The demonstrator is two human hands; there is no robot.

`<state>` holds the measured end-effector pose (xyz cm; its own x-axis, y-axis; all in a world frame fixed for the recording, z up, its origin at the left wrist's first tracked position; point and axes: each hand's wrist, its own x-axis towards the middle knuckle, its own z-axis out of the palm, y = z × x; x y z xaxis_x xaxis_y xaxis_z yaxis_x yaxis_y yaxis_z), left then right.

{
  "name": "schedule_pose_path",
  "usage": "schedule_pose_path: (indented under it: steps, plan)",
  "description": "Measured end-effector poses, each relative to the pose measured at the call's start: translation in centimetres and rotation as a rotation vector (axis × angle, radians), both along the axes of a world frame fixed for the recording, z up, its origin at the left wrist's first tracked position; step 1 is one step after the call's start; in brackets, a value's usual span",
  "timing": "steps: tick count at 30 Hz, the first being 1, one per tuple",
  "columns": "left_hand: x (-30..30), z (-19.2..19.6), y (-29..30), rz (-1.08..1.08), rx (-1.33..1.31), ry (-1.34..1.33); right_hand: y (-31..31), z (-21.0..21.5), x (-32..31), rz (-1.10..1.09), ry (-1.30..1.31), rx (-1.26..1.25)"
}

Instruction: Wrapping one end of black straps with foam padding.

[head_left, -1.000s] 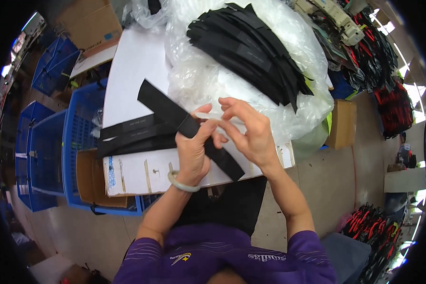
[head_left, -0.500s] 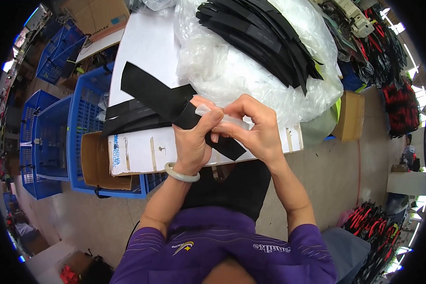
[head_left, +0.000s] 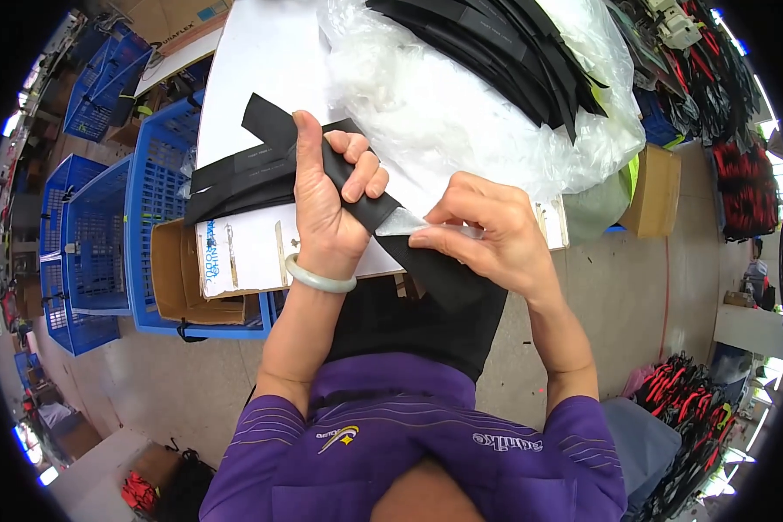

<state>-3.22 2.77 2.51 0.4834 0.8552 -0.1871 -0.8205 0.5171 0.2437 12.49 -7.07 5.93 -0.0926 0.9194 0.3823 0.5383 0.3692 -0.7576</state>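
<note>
My left hand [head_left: 326,200] grips a wide black fabric strip [head_left: 370,204], its fingers curled over the strip and its thumb pointing up. Part of the black material sticks out beyond the hand on the far side, and another length hangs down toward my lap. With thumb and fingertips, my right hand [head_left: 500,230] pinches a translucent whitish film [head_left: 398,224] that stretches to the strip's end beside my left hand. Left of my left hand, several flat black strips [head_left: 244,183] lie stacked on the white tabletop [head_left: 261,61].
A larger heap of black strips [head_left: 496,52] rests on crumpled clear plastic [head_left: 461,122] at the back. Blue crates [head_left: 100,204] and an open cardboard box [head_left: 183,270] stand at the left. Another carton [head_left: 652,191] is at the right, with red-and-black goods [head_left: 744,187] beyond.
My left hand has turned, with its thumb now raised and its fingers around the strip. My right hand has moved right, pulling the film out from the strip's end.
</note>
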Motion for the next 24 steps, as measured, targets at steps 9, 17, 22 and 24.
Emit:
schedule_pose_path:
  steps: [9, 17, 22, 24]
  plan:
    - [0.3, 0.1, -1.1, 0.098, 0.195, 0.071, -0.4, -1.4, -2.8, -0.264, -0.225, 0.189]
    - [0.7, 0.5, -1.2, 0.112, 0.211, 0.069, -0.6, -1.2, -3.1, -0.251, -0.224, 0.213]
    - [0.0, 0.4, -0.4, 0.088, 0.137, 0.04, -0.6, -0.6, -2.6, -0.182, -0.17, 0.182]
    - [-1.0, 0.0, 0.5, 0.116, 0.061, 0.008, -1.4, 0.0, -2.0, -0.146, -0.184, 0.126]
